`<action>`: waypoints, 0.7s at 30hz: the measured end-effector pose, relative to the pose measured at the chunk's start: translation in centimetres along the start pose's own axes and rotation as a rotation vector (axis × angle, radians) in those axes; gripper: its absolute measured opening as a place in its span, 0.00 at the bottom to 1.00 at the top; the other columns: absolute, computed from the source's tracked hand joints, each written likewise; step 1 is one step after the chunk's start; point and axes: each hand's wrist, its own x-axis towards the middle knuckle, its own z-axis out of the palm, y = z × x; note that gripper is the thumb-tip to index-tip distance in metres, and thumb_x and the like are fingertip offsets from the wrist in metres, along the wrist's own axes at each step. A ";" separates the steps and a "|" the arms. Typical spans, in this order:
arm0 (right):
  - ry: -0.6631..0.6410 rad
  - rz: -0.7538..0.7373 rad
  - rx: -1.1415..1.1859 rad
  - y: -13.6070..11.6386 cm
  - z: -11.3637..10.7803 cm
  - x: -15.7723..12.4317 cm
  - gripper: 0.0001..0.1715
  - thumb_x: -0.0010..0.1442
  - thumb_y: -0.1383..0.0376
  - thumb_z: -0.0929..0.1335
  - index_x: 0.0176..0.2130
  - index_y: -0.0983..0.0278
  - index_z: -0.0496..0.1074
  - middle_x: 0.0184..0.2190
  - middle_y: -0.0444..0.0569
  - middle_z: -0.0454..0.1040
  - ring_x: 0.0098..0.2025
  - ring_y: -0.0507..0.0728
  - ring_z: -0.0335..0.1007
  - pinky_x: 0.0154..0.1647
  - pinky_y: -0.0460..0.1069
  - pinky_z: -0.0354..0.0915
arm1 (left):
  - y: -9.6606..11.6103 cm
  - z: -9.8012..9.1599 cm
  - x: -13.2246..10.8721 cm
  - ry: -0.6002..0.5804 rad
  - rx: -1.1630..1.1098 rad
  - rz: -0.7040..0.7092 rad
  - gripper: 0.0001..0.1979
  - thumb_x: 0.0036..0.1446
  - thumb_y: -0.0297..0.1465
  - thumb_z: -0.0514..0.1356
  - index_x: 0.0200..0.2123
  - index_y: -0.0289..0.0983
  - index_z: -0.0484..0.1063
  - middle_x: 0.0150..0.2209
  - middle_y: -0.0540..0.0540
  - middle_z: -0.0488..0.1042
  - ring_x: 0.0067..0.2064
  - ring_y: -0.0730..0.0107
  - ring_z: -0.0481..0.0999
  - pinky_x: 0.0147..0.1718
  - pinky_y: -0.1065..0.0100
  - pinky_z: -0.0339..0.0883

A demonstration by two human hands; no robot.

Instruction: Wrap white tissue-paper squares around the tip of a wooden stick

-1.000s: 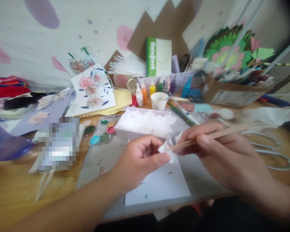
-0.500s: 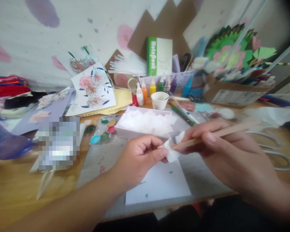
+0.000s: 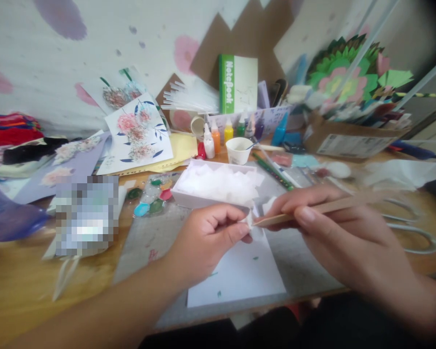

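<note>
Between the thumb and fingers of my left hand (image 3: pixel 212 235) is a small crumpled piece of white paper (image 3: pixel 251 224), thin like tissue. My right hand (image 3: pixel 359 247) is closed around a flat wooden craft stick (image 3: pixel 330 205). The stick's left tip touches the white piece; its far end is blurred. Beside the right fingertips shows another white scrap (image 3: pixel 269 205), and I cannot tell whether they touch it. Just behind the hands stands a white box (image 3: pixel 189 198) filled with white pieces. Below them lies a white sheet (image 3: pixel 236 286) with small green marks.
A grey mat (image 3: pixel 148 261) covers the table's middle. Paint pots (image 3: pixel 156 206) sit left, scissors (image 3: pixel 417 240) right. Behind stand a paper cup (image 3: pixel 239 154), paint bottles (image 3: pixel 215 140), a notebook (image 3: pixel 241 87) and a cardboard box (image 3: pixel 349 145). A flower picture (image 3: pixel 140 131) leans at the back left.
The white piece, spread wider before, now looks narrower and bunched at the stick's tip. My right hand and the stick have shifted slightly left.
</note>
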 end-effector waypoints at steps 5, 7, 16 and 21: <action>0.003 -0.096 -0.221 -0.5 0.0 0.0 0.10 0.66 0.63 0.68 0.37 0.59 0.81 0.35 0.48 0.80 0.39 0.55 0.79 0.35 0.45 0.76 | 0.0 -0.1 -0.1 -0.008 -0.012 0.009 0.08 0.58 0.35 0.64 0.33 0.37 0.78 0.31 0.48 0.82 0.35 0.68 0.79 0.38 0.68 0.71; -0.015 -0.156 -0.294 -0.8 0.1 0.1 0.08 0.66 0.65 0.68 0.38 0.59 0.79 0.34 0.46 0.81 0.37 0.54 0.79 0.35 0.44 0.76 | 0.0 -0.1 -0.2 -0.017 -0.038 -0.002 0.08 0.57 0.35 0.65 0.33 0.37 0.78 0.31 0.48 0.82 0.35 0.67 0.80 0.37 0.68 0.72; -0.078 -0.269 -0.390 -1.1 0.6 0.3 0.08 0.64 0.69 0.68 0.40 0.57 0.76 0.34 0.45 0.82 0.37 0.55 0.80 0.36 0.46 0.76 | 0.4 0.3 0.0 0.067 0.008 -0.085 0.06 0.58 0.32 0.64 0.31 0.36 0.79 0.29 0.47 0.82 0.34 0.66 0.81 0.37 0.67 0.72; -0.070 -0.276 -0.405 -1.0 0.5 0.4 0.10 0.64 0.69 0.68 0.41 0.56 0.77 0.35 0.45 0.82 0.37 0.56 0.80 0.36 0.47 0.76 | 0.5 0.2 0.0 0.070 0.015 -0.089 0.07 0.58 0.31 0.63 0.30 0.36 0.79 0.28 0.48 0.82 0.33 0.67 0.81 0.36 0.68 0.73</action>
